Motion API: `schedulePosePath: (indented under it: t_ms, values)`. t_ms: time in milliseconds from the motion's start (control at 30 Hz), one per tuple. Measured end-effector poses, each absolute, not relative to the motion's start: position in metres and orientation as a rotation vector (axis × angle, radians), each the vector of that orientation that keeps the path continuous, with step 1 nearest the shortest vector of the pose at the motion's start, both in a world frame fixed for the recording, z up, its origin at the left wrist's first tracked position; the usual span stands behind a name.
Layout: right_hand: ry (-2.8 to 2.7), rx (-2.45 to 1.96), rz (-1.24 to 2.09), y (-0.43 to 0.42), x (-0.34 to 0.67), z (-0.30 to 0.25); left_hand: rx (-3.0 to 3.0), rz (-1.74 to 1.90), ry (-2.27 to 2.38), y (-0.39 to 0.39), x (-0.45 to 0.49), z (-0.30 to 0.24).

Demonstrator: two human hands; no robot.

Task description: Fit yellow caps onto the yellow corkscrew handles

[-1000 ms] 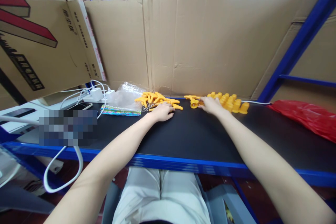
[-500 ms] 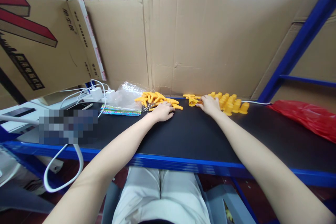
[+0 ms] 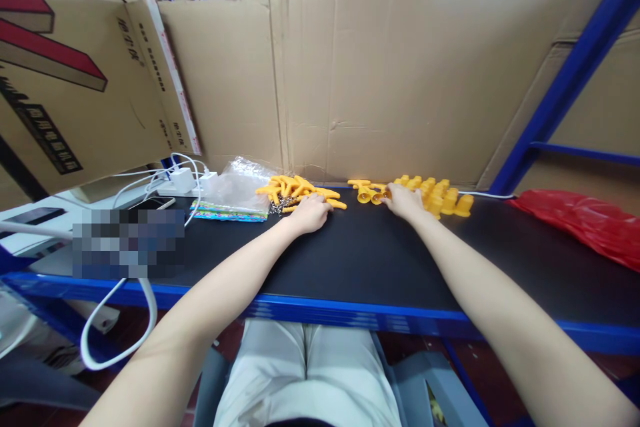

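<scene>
My left hand (image 3: 310, 213) rests palm down on the table, fingers slightly spread, at the front edge of a pile of yellow branched plastic handles (image 3: 295, 185). I cannot see anything held in it. Small metal chains or hooks (image 3: 281, 205) lie among those handles. My right hand (image 3: 406, 201) is closed round a yellow bell-shaped cup, mostly hidden by the fingers. Left of it, a yellow bell-shaped cup (image 3: 365, 195) lies on its side, mouth toward me, with another beside it. Several upright yellow bell-shaped cups (image 3: 436, 197) stand in rows on its right.
A clear plastic bag (image 3: 240, 183) and a colourful packet (image 3: 230, 211) lie left of the handles. White cables, chargers (image 3: 183, 179) and a phone are farther left. A red plastic bag (image 3: 575, 223) lies at right. Cardboard (image 3: 400, 80) walls the back.
My right hand has shifted slightly, and a second lying cup now shows more fully beside the first. My left hand stays by the handles, its fingers moved a little.
</scene>
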State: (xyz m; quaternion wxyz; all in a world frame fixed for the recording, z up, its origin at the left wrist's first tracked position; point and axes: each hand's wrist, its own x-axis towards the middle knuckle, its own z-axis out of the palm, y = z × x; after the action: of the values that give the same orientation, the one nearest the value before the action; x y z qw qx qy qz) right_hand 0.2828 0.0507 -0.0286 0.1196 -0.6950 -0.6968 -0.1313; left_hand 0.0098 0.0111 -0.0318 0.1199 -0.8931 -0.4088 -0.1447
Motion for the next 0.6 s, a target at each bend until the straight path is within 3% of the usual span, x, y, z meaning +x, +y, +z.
schedulePosePath:
  t_ms: [600]
  values:
    - [-2.036,-1.817,-0.110,0.068,0.296,-0.042,-2.630,-0.452,-1.122,0.011,0.011,-0.032]
